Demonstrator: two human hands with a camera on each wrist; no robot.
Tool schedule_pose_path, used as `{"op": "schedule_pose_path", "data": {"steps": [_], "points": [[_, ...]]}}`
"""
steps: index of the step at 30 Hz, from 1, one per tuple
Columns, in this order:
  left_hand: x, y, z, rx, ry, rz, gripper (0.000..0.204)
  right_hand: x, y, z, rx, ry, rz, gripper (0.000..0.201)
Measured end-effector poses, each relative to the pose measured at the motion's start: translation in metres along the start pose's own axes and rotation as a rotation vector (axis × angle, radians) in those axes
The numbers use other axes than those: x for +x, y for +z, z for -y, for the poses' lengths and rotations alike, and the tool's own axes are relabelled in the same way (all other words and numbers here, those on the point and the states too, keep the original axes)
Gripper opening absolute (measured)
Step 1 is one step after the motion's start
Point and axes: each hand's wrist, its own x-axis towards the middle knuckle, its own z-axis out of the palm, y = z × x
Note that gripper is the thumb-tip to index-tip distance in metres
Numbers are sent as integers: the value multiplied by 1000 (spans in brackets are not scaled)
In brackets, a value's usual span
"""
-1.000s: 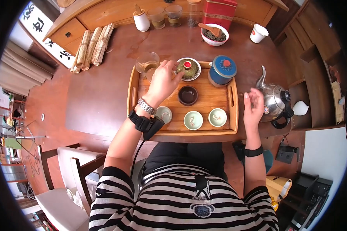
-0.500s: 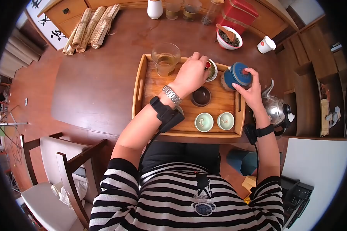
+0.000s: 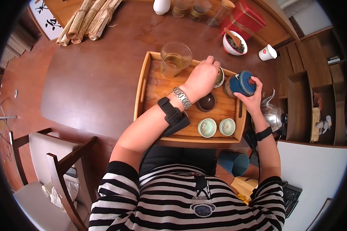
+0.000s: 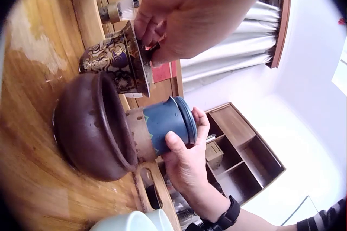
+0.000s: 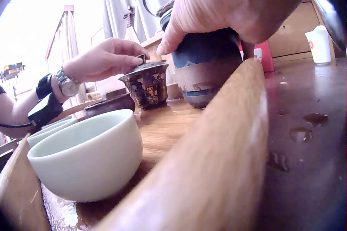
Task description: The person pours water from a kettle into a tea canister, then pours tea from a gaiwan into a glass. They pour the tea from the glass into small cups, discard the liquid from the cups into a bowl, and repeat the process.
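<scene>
My left hand [image 3: 203, 76] pinches the lid knob of a patterned gaiwan [image 5: 149, 87] on the wooden tray [image 3: 142, 94]. The lid sits on the bowl in the right wrist view. At the tray's right end, my right hand [image 3: 253, 98] grips a blue lidded teapot [image 3: 243, 83] with a brown lower part, thumb on its near side and fingers around the top. Between the gaiwan and the tray's front lies a dark brown bowl [image 3: 206, 104]. Two pale green cups [image 3: 207, 128] stand near the front edge. A glass pitcher [image 3: 175, 57] with amber liquid stands at back left.
A metal kettle [image 3: 272, 115] stands right of the tray, beside my right forearm. Behind are a bowl of tea leaves [image 3: 235, 43] with a wooden scoop, a white cup [image 3: 267, 53] and a red box [image 3: 246, 18]. Bamboo rolls [image 3: 89, 21] lie at back left.
The left hand has come right to the gaiwan's lid knob. The right hand has moved from beside the kettle onto the blue teapot, which now leans slightly right. The head view has shifted.
</scene>
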Motion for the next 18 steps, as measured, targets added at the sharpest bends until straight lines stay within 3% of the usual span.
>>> {"op": "schedule_pose_path", "data": {"steps": [5,7,8,14,18], "points": [[0,-6,3,-100,-52,-81,20,-1,0,0,-27,-9,-5,78],[0,-19,0,-375,-189,-93,24,-1,0,0,-47,-22,-7,78],[1,-21,0,-434,-176,-102,24,-1,0,-1,-42,-27,-9,78],[0,-28,-8,-876,-205,9,17,-4,1,-8,-8,-26,-18,77],[1,-34,-10,-989,-228,2,18,-6,4,-12,14,-21,-23,80]]}}
